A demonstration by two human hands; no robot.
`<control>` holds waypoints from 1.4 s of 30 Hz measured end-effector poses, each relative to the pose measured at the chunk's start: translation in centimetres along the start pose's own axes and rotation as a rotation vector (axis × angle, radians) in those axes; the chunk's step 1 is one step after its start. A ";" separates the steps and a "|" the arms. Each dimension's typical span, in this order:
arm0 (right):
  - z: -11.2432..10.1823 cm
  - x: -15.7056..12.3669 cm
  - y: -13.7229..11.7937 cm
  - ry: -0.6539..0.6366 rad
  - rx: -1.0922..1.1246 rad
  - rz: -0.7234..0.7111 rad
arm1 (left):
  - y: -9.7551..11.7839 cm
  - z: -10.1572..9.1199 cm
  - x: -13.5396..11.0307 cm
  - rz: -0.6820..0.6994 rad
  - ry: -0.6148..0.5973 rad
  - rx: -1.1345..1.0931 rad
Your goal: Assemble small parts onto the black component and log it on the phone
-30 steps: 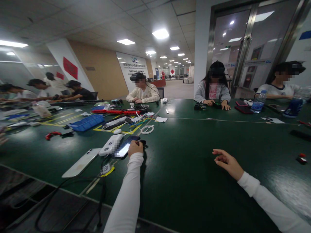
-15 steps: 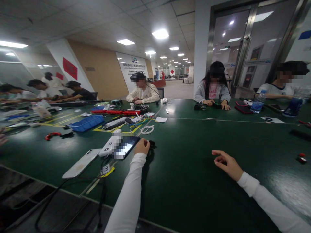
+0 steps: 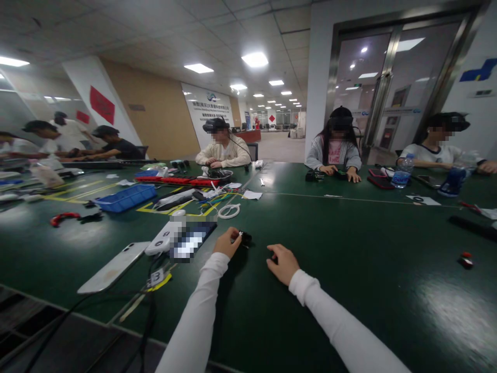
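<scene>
My left hand is closed in a pinch at the edge of a small black object on the green table. A tiny white bit shows at the fingertips; its kind is too small to make out. My right hand hovers to the right of the black object, thumb and fingers apart, with nothing visible between them. Left of my left hand lies a dark phone-like device with a lit screen, beside a white device. Nearer to me is a white smartphone.
A blue tray, a coiled white cable and a red-and-black item lie on the left. Bottles stand at the far right, and a small red-and-black piece lies nearer. Several people sit around the green table.
My right hand has moved left, closer to my left hand and the black object. The whole view has shifted slightly. My left hand stays at the black object.
</scene>
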State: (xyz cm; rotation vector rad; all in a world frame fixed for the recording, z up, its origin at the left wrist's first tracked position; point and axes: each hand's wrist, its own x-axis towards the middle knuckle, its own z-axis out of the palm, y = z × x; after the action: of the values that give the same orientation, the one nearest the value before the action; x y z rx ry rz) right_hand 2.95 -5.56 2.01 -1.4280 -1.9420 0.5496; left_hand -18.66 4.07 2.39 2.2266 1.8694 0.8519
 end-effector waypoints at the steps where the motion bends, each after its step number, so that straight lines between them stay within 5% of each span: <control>1: 0.8 1.0 -0.7 0.017 -0.005 0.027 | 0.2 0.0 -0.2 0.024 -0.017 -0.030; 7: 3.7 5.2 -2.9 0.036 -0.010 0.263 | 0.6 0.6 -0.8 0.079 -0.060 -0.190; 13: 5.0 6.4 -3.8 0.026 -0.011 0.332 | -0.4 1.1 -0.2 -0.087 0.034 -0.235; 26: 5.6 6.7 -3.6 0.041 -0.020 0.338 | 0.1 1.2 -0.7 -0.059 0.074 -0.217; 42: 6.2 6.9 -3.2 0.082 0.023 0.311 | 0.6 0.7 -1.1 0.090 0.059 0.087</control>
State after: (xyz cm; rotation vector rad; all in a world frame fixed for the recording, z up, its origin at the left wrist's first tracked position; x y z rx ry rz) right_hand -4.96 0.25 1.60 -1.7234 -1.6545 0.6393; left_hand -17.93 3.06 1.71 2.3786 1.8784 0.8754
